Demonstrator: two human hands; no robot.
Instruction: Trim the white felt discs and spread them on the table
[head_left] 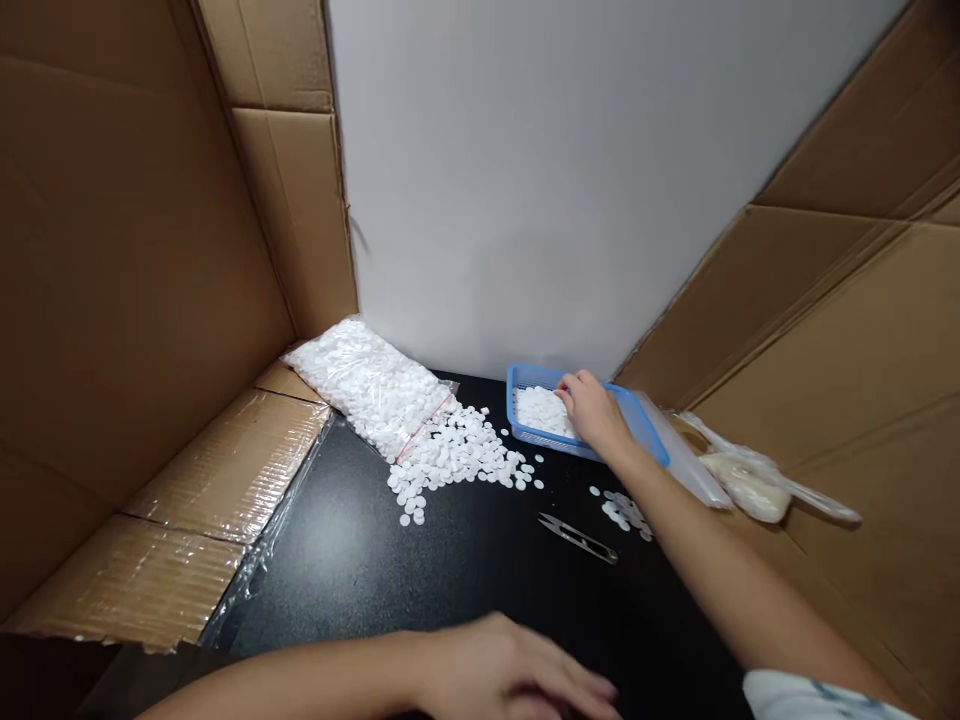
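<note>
My right hand point(592, 408) reaches into a blue plastic basket point(512, 405), its fingers bent together at the white discs point(545, 410) inside. Whatever lies between those fingertips is hidden. My left hand point(510, 668) is low at the front, over the black table, slightly blurred and partly cut off by the frame's edge. Its fingers stretch to the right and nothing shows in them. A pile of small white round discs point(465, 447) spills from the mouth of a clear zip bag point(367, 385) full of them. Under my right forearm lies a smaller group of discs point(626, 512).
Thread snips point(579, 538) lie on the black tabletop point(360, 560). Right of the basket are clear plastic sheets point(686, 455) and a knotted plastic bag point(750, 485) with something pale inside. Cardboard walls point(847, 330) stand at both sides, a white wall point(555, 180) behind.
</note>
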